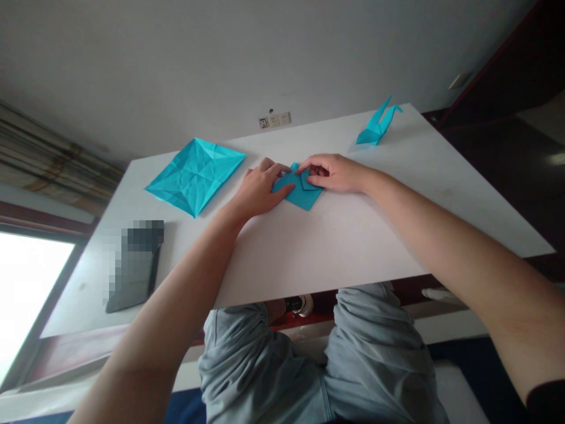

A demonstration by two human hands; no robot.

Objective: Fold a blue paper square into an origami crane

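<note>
A small folded blue paper lies on the white table between my hands, one corner toward me. My left hand rests on its left side, thumb and fingers spread over the edge. On its right side, my right hand pinches a folded flap between thumb and fingers. To the left lies a larger blue sheet, opened out and covered with creases. A blue paper crane stands near the table's far right corner.
The white table reaches the wall, where sockets are mounted. A dark flat device, partly blurred out, lies at the left. My legs are below the near edge.
</note>
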